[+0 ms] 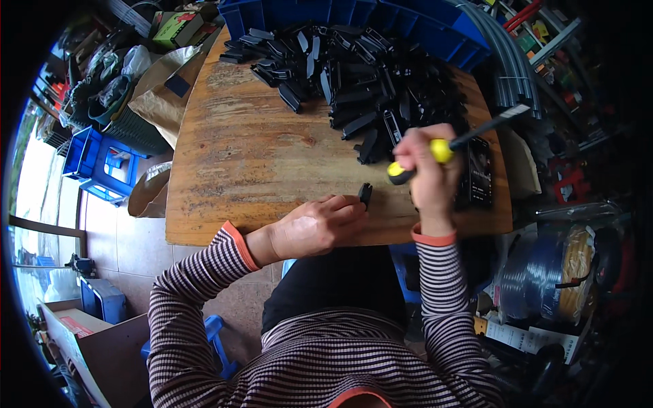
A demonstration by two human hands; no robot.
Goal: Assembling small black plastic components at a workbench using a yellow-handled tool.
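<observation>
Striped shirt [326, 364], left hand [315, 224] pinching black piece [366, 195] at fingertips [352, 202], right hand [432, 178] gripping tool [442, 151]

2 hands [318, 224] [431, 170], 1 yellow-handled tool [442, 150], 1 held part [365, 194], 1 phone [481, 178], 1 table [258, 153]

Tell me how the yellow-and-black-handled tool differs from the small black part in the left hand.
Size: the yellow-and-black-handled tool looks much longer than the small black part.
Colour: the tool has bright yellow on its handle and a pale tip; the part's visible surface looks dark throughout.
Hold: the right hand wraps the tool's handle; the left hand has the part at its fingertips.
Both are hand-held.
</observation>
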